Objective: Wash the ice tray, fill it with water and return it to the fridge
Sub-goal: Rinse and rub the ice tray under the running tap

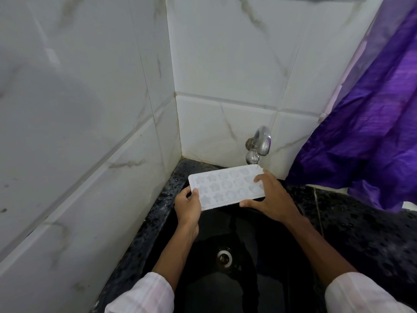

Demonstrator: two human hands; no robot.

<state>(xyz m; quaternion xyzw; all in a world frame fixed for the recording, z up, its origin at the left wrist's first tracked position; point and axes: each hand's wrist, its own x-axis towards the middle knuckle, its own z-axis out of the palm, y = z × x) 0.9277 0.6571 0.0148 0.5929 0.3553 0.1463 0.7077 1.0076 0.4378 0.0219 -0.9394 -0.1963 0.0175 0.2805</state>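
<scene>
Both hands grip the white ice tray (225, 187) — left hand (187, 205) at one end, right hand (270, 197) at the other. It sits under the tap (259, 143) — over the black sink (282, 256).

Purple curtain (372, 120) beside white marbled wall tiles (90, 109)

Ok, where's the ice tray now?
Head view, centre: ice tray held over the black sink, far right corner under the tap, left hand and right hand holding its ends.

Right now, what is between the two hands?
In the head view, the tray fills that gap: the left hand grips its left end, the right hand holds its right end, above the sink.
</scene>
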